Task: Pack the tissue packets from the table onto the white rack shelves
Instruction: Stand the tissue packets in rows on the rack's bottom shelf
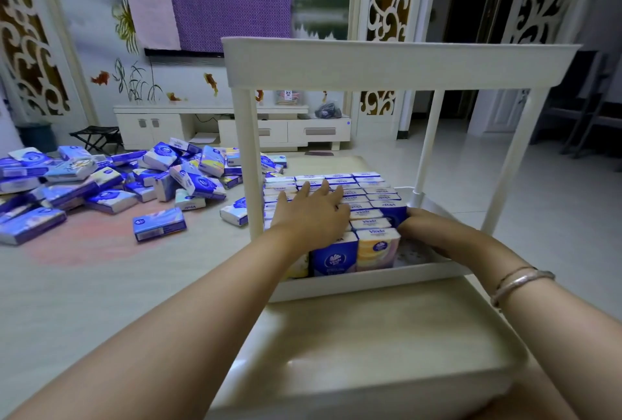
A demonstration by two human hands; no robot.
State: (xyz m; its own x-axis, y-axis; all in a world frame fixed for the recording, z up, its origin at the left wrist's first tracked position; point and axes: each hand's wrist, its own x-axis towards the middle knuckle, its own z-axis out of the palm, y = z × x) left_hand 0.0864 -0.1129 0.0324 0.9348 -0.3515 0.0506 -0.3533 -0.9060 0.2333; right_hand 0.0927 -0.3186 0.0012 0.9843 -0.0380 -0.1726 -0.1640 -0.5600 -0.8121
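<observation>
A person is reaching both bare arms into the lower shelf of a white plastic rack (400, 64) that is standing on a pale, glossy table top (101, 285). The left hand (311, 211) is lying flat, fingers straight and spread, pressing down on the tops of the upright blue-and-white tissue packets (367, 190) that are filling the shelf in tight rows; it is grasping nothing. The right hand (425, 226) is reaching in from the right side of the shelf, with its fingers curling around the right-hand edge of a dark blue packet (392, 212) in the outermost row, so it appears to be gripping that packet, though the fingertips are hiding behind it. A pair of thin silver bangles (518, 281) is sitting on the right wrist. At the near edge of the shelf, a blue packet with a white crest logo (333, 258) and a peach-and-yellow packet (378, 251) are standing side by side, touching each other and facing the camera, just behind the shelf's low front wall (336, 285). A bare strip of shelf floor is showing to the right of them. The rack's upper tray is resting on white posts above the hands. To the left of the rack, a loose heap of blue, white and pastel tissue packets (111, 180) is lying scattered across the table, with a single blue packet (159, 223) lying apart nearer the camera. Beyond the table, a low white cabinet (232, 130) is standing against a painted wall, with a purple patterned cloth (229, 2) hanging above it.
</observation>
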